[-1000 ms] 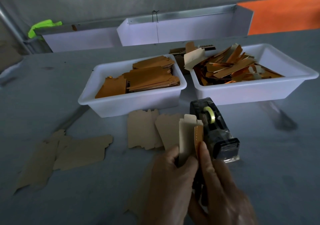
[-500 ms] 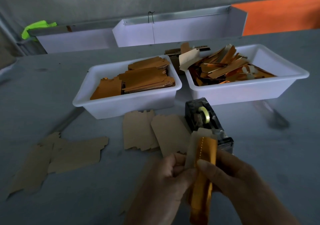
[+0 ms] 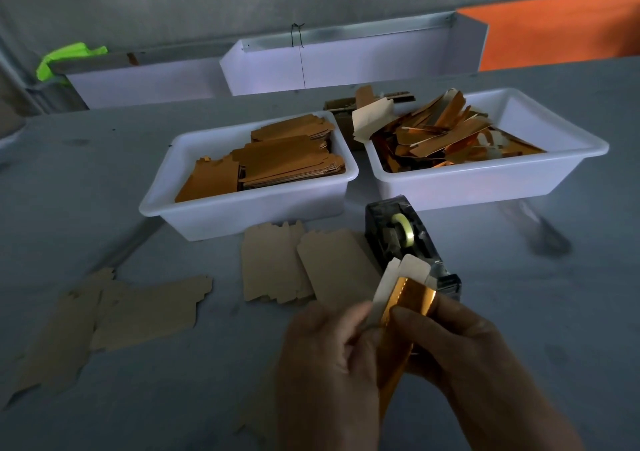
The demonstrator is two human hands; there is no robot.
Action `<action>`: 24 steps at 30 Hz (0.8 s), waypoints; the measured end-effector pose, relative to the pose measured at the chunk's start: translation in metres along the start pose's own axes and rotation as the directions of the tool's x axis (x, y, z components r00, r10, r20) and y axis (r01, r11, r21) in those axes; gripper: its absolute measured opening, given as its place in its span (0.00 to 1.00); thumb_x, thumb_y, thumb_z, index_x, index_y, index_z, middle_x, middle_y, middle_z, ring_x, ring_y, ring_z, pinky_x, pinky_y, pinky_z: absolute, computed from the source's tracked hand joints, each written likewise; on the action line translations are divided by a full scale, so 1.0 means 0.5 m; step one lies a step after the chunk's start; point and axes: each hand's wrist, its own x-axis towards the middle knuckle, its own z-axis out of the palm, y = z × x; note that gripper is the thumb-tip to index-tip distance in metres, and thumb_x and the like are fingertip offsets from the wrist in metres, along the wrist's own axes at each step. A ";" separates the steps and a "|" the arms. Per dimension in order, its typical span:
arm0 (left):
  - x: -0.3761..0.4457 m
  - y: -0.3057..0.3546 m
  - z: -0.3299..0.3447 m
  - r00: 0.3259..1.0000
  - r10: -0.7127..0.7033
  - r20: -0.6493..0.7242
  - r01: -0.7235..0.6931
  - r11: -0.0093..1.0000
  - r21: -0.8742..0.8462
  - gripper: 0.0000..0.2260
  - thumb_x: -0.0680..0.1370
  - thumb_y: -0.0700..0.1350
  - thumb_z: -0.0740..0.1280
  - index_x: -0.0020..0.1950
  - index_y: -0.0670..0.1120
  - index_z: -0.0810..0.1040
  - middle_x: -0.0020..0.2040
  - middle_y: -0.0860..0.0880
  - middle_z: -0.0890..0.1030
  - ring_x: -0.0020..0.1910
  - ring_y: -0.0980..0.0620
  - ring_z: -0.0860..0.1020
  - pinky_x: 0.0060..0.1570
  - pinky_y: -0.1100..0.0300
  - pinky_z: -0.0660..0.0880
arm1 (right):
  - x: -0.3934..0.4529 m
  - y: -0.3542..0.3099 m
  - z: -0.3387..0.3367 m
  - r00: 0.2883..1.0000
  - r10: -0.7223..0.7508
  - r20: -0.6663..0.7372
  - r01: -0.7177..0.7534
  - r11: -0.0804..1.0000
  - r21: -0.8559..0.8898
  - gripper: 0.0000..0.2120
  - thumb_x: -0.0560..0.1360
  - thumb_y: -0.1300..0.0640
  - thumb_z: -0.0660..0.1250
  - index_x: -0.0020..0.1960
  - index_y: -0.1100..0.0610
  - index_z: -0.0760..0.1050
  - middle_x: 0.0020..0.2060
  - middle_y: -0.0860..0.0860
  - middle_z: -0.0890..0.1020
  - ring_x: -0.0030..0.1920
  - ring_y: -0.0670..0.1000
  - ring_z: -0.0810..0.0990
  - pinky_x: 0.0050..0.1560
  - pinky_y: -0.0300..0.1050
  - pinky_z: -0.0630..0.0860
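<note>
Both hands hold a small folded gold box (image 3: 407,298) near the bottom centre, its pale end flaps pointing up. My left hand (image 3: 329,357) grips its left side, fingers curled round the pale panel. My right hand (image 3: 453,343) pinches the shiny gold face, thumb on top. Just behind the box stands a black tape dispenser (image 3: 401,239) with a roll of clear tape. Flat brown card blanks (image 3: 304,267) lie on the grey table to the left of the dispenser.
Two white tubs stand behind: the left tub (image 3: 242,208) holds stacked flat gold blanks, the right tub (image 3: 485,180) a heap of folded gold boxes. More brown blanks (image 3: 114,315) lie at the left. White trays (image 3: 332,66) line the far edge.
The gold box has been turned in my hands from upright and edge-on to tilted, its gold face now showing. My right hand has shifted onto that face. The view has swung slightly.
</note>
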 end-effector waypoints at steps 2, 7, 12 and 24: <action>-0.007 0.006 0.013 0.961 0.271 -0.047 -0.241 0.913 0.328 0.11 0.67 0.41 0.72 0.48 0.49 0.86 0.35 0.48 0.78 0.37 0.50 0.77 0.27 0.67 0.71 | 0.000 0.002 0.006 1.000 -0.001 -0.010 0.001 1.000 -0.017 0.06 0.71 0.65 0.67 0.42 0.60 0.83 0.36 0.61 0.84 0.35 0.55 0.84 0.34 0.42 0.80; -0.021 -0.001 0.035 0.971 0.162 0.176 -0.236 0.766 0.598 0.26 0.82 0.41 0.47 0.46 0.43 0.86 0.33 0.46 0.82 0.34 0.45 0.82 0.34 0.57 0.78 | -0.006 0.005 0.013 0.999 -0.034 -0.031 0.032 0.996 -0.080 0.07 0.73 0.59 0.67 0.41 0.51 0.84 0.36 0.56 0.85 0.38 0.51 0.84 0.34 0.37 0.78; -0.039 0.006 0.053 0.964 0.168 0.206 -0.261 0.740 0.620 0.25 0.81 0.41 0.50 0.43 0.46 0.87 0.34 0.47 0.83 0.31 0.47 0.81 0.31 0.60 0.75 | -0.016 0.016 0.015 0.998 -0.036 -0.047 0.027 0.983 -0.179 0.07 0.64 0.48 0.71 0.40 0.48 0.83 0.35 0.54 0.85 0.38 0.49 0.84 0.33 0.35 0.78; -0.008 0.001 -0.002 0.831 -0.424 0.360 0.544 0.757 -0.363 0.06 0.68 0.42 0.76 0.38 0.49 0.81 0.31 0.49 0.82 0.31 0.51 0.80 0.36 0.53 0.78 | -0.011 0.015 0.007 0.999 -0.029 -0.045 0.023 0.992 -0.125 0.06 0.70 0.55 0.68 0.39 0.55 0.83 0.30 0.54 0.81 0.33 0.49 0.79 0.35 0.41 0.77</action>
